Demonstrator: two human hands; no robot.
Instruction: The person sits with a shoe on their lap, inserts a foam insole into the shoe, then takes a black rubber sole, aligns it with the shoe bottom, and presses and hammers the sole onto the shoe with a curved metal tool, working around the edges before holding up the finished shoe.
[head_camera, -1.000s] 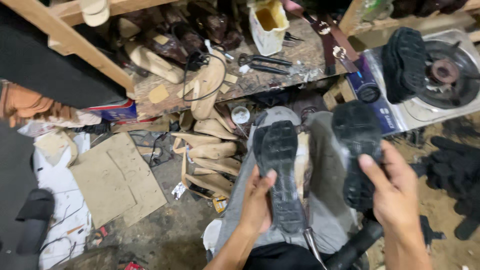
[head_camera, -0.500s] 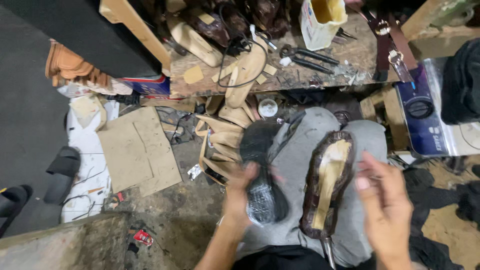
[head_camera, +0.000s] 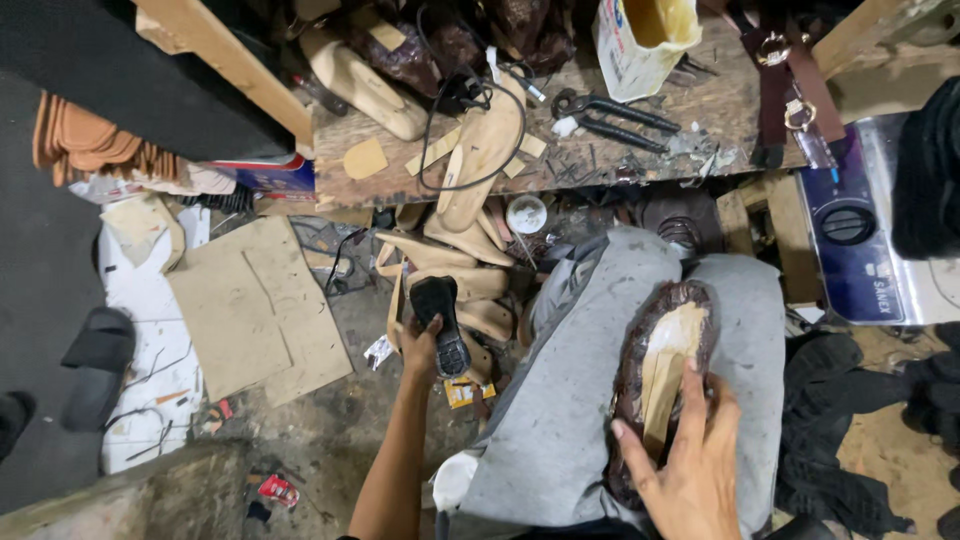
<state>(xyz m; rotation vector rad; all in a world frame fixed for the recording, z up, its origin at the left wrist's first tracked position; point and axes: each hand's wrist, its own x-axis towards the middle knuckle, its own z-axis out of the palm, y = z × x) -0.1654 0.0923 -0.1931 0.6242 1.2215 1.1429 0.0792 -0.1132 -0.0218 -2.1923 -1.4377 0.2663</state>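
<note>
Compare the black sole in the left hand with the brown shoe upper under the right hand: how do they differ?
The black sole is plain black, flat and treaded; the brown shoe upper is mottled brown with a pale insole showing. The sole is held out over the floor by the left hand; the upper lies on the grey cloth across the lap, under the right hand. The sole looks smaller. Both are shoe parts.
</note>
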